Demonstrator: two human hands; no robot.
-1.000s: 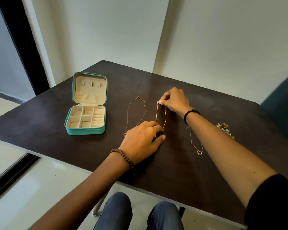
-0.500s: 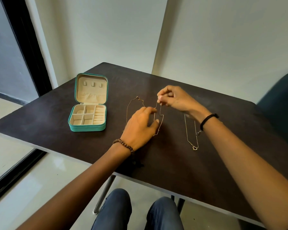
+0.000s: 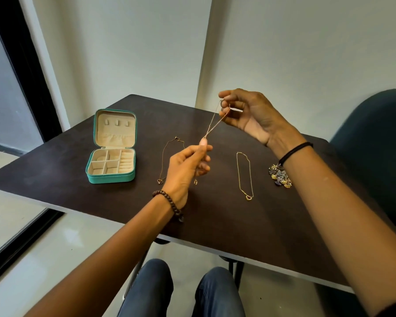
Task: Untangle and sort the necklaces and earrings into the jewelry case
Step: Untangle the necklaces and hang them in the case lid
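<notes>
A thin gold necklace (image 3: pixel 213 123) is stretched in the air between my hands, above the dark table (image 3: pixel 215 220). My right hand (image 3: pixel 247 115) pinches its upper end; my left hand (image 3: pixel 188 167) pinches lower down, and its pendant (image 3: pixel 195 181) dangles below the fist. A second necklace (image 3: pixel 164 159) lies flat on the table, partly behind my left hand. A third necklace (image 3: pixel 244 175) with a red heart pendant lies to the right. An open teal jewelry case (image 3: pixel 111 167) with beige compartments sits at the left. A heap of earrings (image 3: pixel 280 176) lies beside my right wrist.
A dark teal chair (image 3: pixel 375 143) stands at the table's right side. The table's front edge runs above my knees (image 3: pixel 183 291). A dark door frame (image 3: pixel 16 65) and pale wall are behind the table.
Both hands have risen off the table with the middle necklace, now pulled taut between them. The camera has tilted and the earring heap has come into view.
</notes>
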